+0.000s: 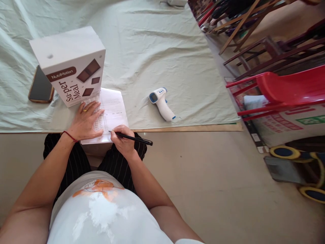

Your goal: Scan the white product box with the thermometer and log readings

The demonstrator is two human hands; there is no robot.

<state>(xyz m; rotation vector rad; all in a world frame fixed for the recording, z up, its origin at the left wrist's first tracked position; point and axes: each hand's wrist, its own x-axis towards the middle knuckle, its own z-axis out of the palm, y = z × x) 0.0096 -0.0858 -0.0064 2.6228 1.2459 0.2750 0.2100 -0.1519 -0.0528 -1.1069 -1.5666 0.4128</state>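
My left hand [88, 119] lies flat with spread fingers on the left part of a printed sheet of paper [115, 105]. A ring and a red wrist cord show on it. In my right hand [123, 140] is a black pen [138, 138], its tip on the lower part of the paper. The sheet's near end overhangs the table edge. Just beyond my left fingers stands a white "NutriMotion Su-per Meal" box [83, 73], at the paper's far left corner.
A white and blue handheld infrared thermometer [162, 104] lies right of the paper. Left of the box rests a dark phone [41, 86]. A pale green cloth [142, 51] covers the table. On the right are a red plastic chair [286, 88] and wooden frames.
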